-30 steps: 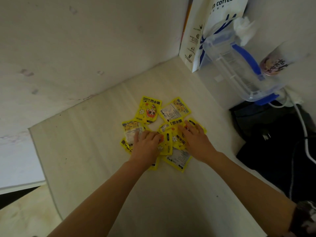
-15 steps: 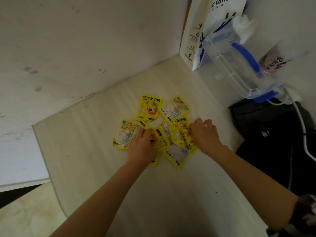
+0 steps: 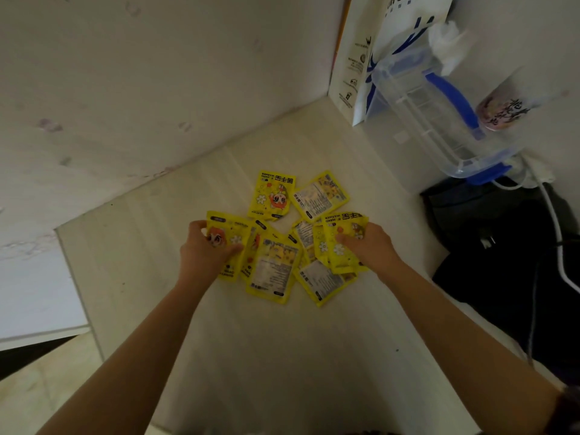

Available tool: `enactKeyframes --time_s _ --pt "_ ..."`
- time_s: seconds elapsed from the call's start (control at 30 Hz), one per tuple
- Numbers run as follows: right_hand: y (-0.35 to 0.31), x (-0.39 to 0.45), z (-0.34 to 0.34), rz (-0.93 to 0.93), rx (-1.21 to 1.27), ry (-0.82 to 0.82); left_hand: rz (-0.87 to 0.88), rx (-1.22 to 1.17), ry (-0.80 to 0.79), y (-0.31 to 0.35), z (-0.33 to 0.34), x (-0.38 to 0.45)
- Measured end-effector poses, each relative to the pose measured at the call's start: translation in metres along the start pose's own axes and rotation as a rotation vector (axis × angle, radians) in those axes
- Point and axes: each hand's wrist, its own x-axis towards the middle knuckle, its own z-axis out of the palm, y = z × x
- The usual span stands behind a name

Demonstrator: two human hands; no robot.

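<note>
The left hand (image 3: 204, 252) covers one side of the left packet (image 3: 230, 243) it grips. The right hand (image 3: 370, 246) hides part of the right packet (image 3: 343, 237). In the pile (image 3: 273, 268) packets overlap, so some show only corners, and their fine print is too small to read. The top edge cuts off the paper bag (image 3: 354, 67) and its lettering. The cup (image 3: 502, 111) label is blurred. The black bag (image 3: 502, 246) runs off the right edge.

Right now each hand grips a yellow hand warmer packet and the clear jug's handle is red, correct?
No: the head view shows the clear jug has a blue handle. The left hand and right hand do grip yellow hand warmer packets.
</note>
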Motion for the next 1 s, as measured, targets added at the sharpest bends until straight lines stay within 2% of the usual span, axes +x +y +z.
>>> enactKeyframes --time_s 0.07,0.2,0.33,0.4,0.57,0.63,0.73,0.9,1.0 --pt "-0.004 0.006 0.013 0.105 0.017 0.007 0.014 0.093 -0.011 -0.002 0.003 0.008" --pt "-0.013 0.012 0.032 0.195 -0.131 0.069 0.047 0.372 -0.029 -0.006 0.011 0.014" --pt "-0.023 0.01 0.047 0.193 -0.237 0.128 0.036 0.406 -0.005 -0.004 0.016 0.01" --pt "-0.024 0.012 0.051 0.201 -0.246 0.141 0.012 0.375 -0.004 -0.004 0.017 0.009" --pt "-0.017 0.019 0.039 0.234 0.03 0.135 -0.033 0.262 0.046 -0.009 0.009 0.005" --pt "-0.011 0.022 0.03 0.238 0.022 0.143 -0.067 0.231 0.08 -0.016 0.003 0.005" --pt "-0.002 0.024 0.014 0.189 -0.085 0.152 -0.13 0.133 0.127 -0.028 -0.008 0.005" --pt "0.013 0.018 -0.009 0.109 0.038 0.158 -0.258 -0.036 0.14 -0.038 -0.022 -0.001" --pt "0.021 0.005 -0.02 -0.002 0.064 0.126 -0.281 -0.109 0.133 -0.037 -0.027 -0.007"
